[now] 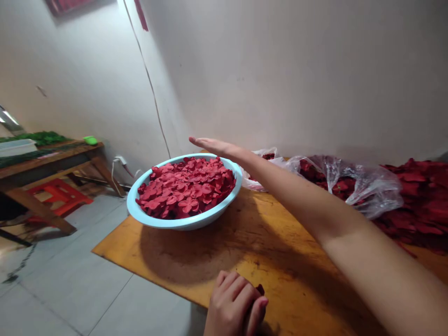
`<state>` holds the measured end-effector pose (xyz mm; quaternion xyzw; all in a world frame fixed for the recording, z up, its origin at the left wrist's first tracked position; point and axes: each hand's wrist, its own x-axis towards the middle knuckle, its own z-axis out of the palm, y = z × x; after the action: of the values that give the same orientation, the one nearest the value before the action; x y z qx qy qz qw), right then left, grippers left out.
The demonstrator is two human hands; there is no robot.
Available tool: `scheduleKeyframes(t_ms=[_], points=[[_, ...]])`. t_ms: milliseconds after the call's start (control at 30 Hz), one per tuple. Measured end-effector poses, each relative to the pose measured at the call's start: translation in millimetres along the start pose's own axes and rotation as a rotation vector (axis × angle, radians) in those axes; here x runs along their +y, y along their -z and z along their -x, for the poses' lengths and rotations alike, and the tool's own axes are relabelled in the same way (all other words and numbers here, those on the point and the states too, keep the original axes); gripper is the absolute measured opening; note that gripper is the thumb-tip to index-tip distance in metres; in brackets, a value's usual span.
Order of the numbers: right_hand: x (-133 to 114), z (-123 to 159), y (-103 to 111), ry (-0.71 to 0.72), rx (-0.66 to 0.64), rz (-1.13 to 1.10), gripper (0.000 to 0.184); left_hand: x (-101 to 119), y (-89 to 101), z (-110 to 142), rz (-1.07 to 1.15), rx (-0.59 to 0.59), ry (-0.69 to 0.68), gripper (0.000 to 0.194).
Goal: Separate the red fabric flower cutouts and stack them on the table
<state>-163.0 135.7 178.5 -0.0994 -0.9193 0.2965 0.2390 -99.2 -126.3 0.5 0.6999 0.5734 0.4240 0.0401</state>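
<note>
Extending straight-fingered, the right hand (208,144) is near the one o'clock rim of a blue basin (140,215) at nine o'clock, heaped with red flowers (188,189). At six o'clock, the left hand (233,302) curls; whether it grips the dark red scrap (260,289) beside it is unclear.

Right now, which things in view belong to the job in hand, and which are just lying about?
Likely in the job:
- blue basin
- red petals in it
- right hand, open
- left hand, curled
- bagged petals

Seemingly just lying about:
- red stool
- green bowl
- white tub
</note>
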Motion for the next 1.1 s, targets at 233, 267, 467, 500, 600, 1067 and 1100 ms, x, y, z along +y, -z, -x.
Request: scheduleKeyframes(t_ms=[233,267,467,500,600,1067,1100], points=[[-33,156,11,-0.087,0.032,-0.049,0.032,4,-15.0,-10,0.544,0.158,0.297,0.025],[-38,188,6,-0.128,0.023,-0.047,0.028,5,-18.6,-12,0.574,0.146,0.328,0.030],[-48,325,-38,-0.553,0.277,-0.177,0.020,19,-37.1,-26,0.534,-0.015,0.245,0.021],[-48,335,-44,-0.596,0.330,-0.212,0.020,22,-41.2,-28,0.521,-0.042,0.227,0.021],[-49,354,-57,-0.689,0.449,-0.345,0.019,32,-54.8,-33,0.479,-0.084,0.193,0.021],[-23,385,-70,-0.824,0.828,-0.535,0.028,50,-77.6,-49,0.774,-0.387,0.472,0.020],[-18,389,-68,-0.831,0.836,-0.521,0.028,49,-78.3,-50,0.766,-0.407,0.446,0.019]])
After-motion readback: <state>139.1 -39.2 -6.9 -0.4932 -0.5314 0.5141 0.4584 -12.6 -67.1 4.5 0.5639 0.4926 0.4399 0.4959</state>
